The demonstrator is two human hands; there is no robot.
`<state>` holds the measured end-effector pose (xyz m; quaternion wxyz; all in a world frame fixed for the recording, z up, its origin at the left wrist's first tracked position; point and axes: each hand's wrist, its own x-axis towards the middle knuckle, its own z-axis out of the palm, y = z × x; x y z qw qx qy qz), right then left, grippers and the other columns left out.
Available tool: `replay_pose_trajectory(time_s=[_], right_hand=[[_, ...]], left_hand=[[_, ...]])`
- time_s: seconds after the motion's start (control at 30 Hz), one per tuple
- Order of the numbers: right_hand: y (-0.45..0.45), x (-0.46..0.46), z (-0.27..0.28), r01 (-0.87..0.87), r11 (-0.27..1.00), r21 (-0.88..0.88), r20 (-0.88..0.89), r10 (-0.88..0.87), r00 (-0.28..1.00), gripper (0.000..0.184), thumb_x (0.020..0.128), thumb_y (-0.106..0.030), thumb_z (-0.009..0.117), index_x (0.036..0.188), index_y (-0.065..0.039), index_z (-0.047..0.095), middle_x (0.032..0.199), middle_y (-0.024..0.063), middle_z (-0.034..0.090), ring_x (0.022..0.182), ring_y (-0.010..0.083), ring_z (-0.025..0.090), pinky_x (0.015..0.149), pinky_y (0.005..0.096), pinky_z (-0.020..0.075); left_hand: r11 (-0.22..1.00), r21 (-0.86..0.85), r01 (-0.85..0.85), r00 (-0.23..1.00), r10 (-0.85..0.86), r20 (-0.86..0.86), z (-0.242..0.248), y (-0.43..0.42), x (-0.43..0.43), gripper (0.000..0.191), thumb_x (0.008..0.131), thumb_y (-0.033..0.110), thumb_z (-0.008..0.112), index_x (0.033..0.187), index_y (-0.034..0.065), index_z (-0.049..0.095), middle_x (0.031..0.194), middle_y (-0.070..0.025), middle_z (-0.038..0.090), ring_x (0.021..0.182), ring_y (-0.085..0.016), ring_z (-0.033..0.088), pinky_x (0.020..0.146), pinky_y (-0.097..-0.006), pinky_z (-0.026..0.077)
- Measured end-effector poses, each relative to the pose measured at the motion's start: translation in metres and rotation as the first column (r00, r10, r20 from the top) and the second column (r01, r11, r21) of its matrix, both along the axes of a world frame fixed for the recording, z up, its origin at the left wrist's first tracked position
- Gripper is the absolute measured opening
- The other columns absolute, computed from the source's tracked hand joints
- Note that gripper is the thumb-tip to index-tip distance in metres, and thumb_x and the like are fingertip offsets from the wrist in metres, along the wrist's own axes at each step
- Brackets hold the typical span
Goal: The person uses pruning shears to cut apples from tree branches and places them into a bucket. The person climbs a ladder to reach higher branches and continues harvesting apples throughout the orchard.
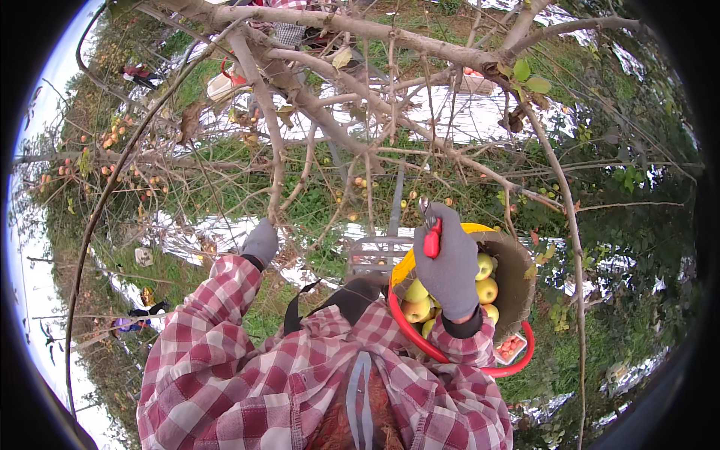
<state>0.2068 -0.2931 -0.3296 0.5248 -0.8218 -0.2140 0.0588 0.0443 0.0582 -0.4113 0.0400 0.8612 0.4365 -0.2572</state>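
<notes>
My left hand (pixel 261 243), in a grey glove, is closed around the lower part of a bare tree branch (pixel 276 169); its fingertips are mostly hidden. In my gloved right hand (pixel 454 261) is a small pair of red-handled clippers (pixel 432 241), with the metal jaws pointing away from me. This hand is over a deep bucket (pixel 514 264) hanging at my right side. Yellow-green apples (pixel 486 291) with a light blush lie inside it, partly covered by my hand and forearm. A red hose-like sleeve (pixel 409 329) covers part of the bucket's handle.
Thick branches (pixel 360 28) cross in front of me, and thin shoots hang on both sides. Below stands a metal ladder (pixel 382 242). Reflective sheeting (pixel 337 121) lies across the grass. A crate of apples (pixel 509 347) sits under the bucket. Other people (pixel 139 74) are farther off.
</notes>
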Motion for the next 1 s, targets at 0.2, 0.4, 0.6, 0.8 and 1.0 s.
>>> replay_pose_trajectory(time_s=[0.2,0.4,0.6,0.8,1.0], right_hand=[[0.0,-0.004,-0.009,-0.072,0.997,-0.026,0.011,0.072,0.997,0.04,0.079,-0.01,0.067,0.117,-0.007,0.053,0.095,0.0153,0.064,0.082,0.0379,0.064,0.069,0.0439,0.0515],[-0.004,-0.015,-0.028,-0.217,0.972,-0.089,0.049,0.222,0.974,0.044,0.075,-0.011,0.071,0.116,-0.007,0.054,0.086,0.0123,0.063,0.077,0.0344,0.063,0.064,0.0417,0.0497],[-0.009,-0.028,-0.051,-0.286,0.928,-0.238,0.089,0.314,0.945,0.047,0.071,-0.008,0.068,0.116,-0.007,0.054,0.087,0.0108,0.058,0.077,0.0302,0.061,0.068,0.0382,0.0484],[-0.006,-0.043,-0.05,-0.365,0.834,-0.414,0.067,0.428,0.901,0.049,0.068,-0.005,0.069,0.115,-0.005,0.054,0.088,0.0129,0.061,0.079,0.0318,0.062,0.068,0.0392,0.0486],[-0.01,-0.077,-0.045,-0.26,0.844,-0.47,0.137,0.361,0.923,0.047,0.07,-0.003,0.069,0.114,-0.004,0.054,0.093,0.0158,0.062,0.083,0.0343,0.063,0.071,0.0402,0.049]], left_hand=[[1.0,-0.021,0.004,1.0,-0.004,0.025,-0.009,0.011,-0.004,0.022,0.091,0.011,0.049,0.107,-0.0027,0.05,0.096,-0.0267,0.066,0.093,-0.042,0.065,0.079,-0.0502,0.051],[0.989,0.037,0.145,0.977,-0.149,0.15,-0.018,0.017,-0.018,0.026,0.097,0.024,0.047,0.101,-0.002,0.049,0.08,-0.0256,0.064,0.075,-0.044,0.064,0.066,-0.0531,0.049],[0.99,0.008,0.141,0.975,-0.14,0.173,-0.016,0.018,-0.012,0.02,0.094,0.016,0.048,0.101,-0.002,0.05,0.082,-0.0253,0.065,0.08,-0.043,0.065,0.071,-0.0507,0.05],[0.974,0.002,0.228,0.959,-0.224,0.174,-0.017,0.022,-0.011,0.017,0.094,0.012,0.047,0.099,-0.0036,0.05,0.087,-0.0259,0.063,0.078,-0.042,0.065,0.07,-0.0509,0.051],[0.953,0.023,0.302,0.928,-0.3,0.222,-0.021,0.031,-0.013,0.017,0.089,0.009,0.051,0.097,-0.0054,0.048,0.084,-0.0248,0.062,0.076,-0.041,0.065,0.067,-0.0485,0.051]])
